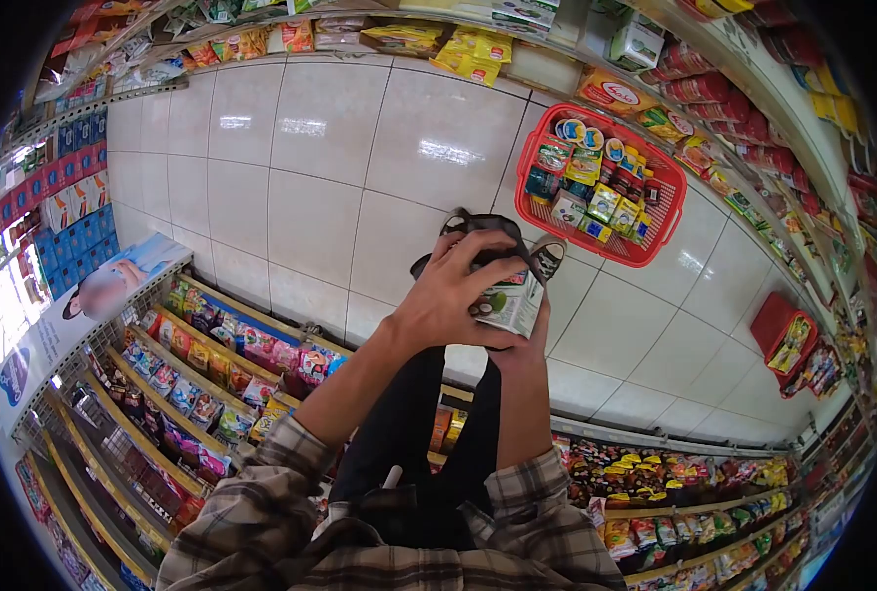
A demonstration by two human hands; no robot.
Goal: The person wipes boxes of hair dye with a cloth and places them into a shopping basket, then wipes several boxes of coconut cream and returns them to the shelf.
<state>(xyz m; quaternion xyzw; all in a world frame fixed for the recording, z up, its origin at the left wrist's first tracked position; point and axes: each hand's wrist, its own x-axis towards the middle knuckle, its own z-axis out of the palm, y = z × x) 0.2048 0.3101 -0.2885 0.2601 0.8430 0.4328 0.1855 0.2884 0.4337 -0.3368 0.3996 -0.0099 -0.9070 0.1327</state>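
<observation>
Both my hands are around a small white and green carton with a coconut picture (509, 303), held above the floor in front of my legs. My left hand (453, 286) lies over its top and left side, fingers curled over a dark item (488, 229) at the carton's far end; I cannot make out what that is. My right hand (529, 345) grips the carton from below and the right, its fingers mostly hidden.
A red plastic basket (529, 192) with several packets, cups and jars stands on the tiled floor (330, 128) beyond my shoe (550, 254). Shelves of packaged goods (232, 345) curve around me. A smaller red container (788, 340) sits at the right.
</observation>
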